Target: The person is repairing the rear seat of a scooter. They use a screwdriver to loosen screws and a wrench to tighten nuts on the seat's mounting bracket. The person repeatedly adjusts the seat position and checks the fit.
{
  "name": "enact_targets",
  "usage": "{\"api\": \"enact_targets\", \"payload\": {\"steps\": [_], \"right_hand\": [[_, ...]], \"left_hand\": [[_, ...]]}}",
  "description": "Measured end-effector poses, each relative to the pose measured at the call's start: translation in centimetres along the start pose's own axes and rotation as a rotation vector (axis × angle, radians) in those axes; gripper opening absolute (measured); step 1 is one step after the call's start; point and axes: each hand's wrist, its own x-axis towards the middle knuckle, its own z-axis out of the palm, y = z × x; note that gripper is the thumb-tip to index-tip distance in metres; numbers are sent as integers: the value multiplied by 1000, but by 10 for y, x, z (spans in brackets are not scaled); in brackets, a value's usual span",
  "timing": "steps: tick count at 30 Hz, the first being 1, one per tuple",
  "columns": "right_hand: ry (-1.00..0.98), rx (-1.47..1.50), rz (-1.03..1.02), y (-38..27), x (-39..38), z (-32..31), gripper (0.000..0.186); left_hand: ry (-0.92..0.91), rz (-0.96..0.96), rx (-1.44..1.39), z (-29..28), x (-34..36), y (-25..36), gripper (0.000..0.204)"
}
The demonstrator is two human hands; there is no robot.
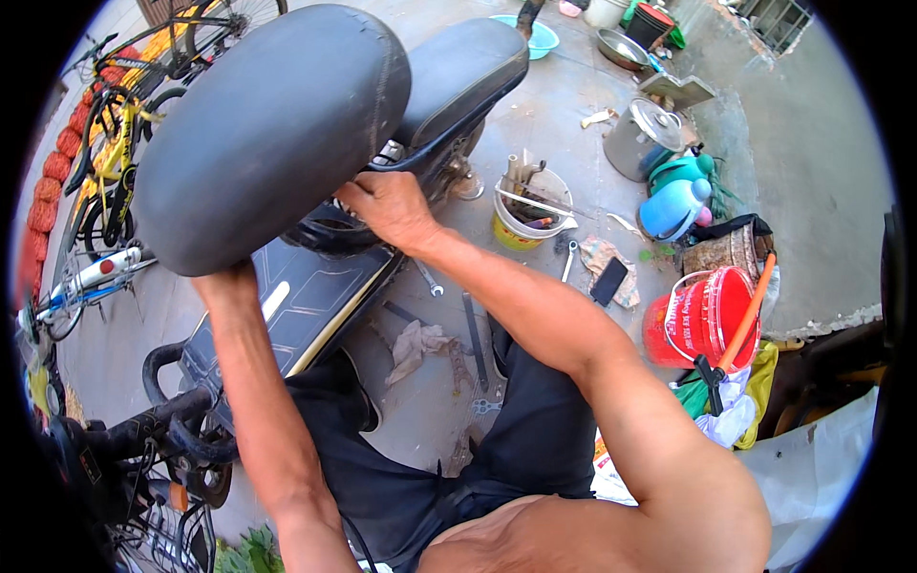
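A large black padded seat point(267, 129) is raised and tilted over the frame of a scooter, whose rear seat section point(458, 72) lies behind it. My left hand point(225, 284) is beneath the seat's near left end, its fingers hidden by the cushion. My right hand point(387, 202) is at the seat's underside on the right, fingers bent and closed around or against a part I cannot make out beside the dark plastic body point(325, 239). Below, the scooter's dark footboard point(248, 339) runs toward the black handlebar point(181, 411) at lower left.
Bicycles point(119, 172) line the left. On the right are a tool bucket point(521, 229), lidded metal pot point(650, 148), watering cans point(669, 210) and red bucket point(688, 325). Wrenches point(571, 263), a phone point(608, 282), a rag point(420, 349) and metal bars lie on the concrete.
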Motion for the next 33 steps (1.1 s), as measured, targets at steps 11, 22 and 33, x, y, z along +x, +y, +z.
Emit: {"api": "enact_targets", "payload": {"steps": [11,22,33], "right_hand": [[41,-43,50,-1,-10,-1,43],[45,-63,32,1,-19,-2,42],[-2,116,95,1,-14,12,48]], "left_hand": [[-94,765,1045,7,-11,-56,28],[-225,1393,1431,-43,42,-79,33],[-238,1029,1141,-31,37,-79,35]]}}
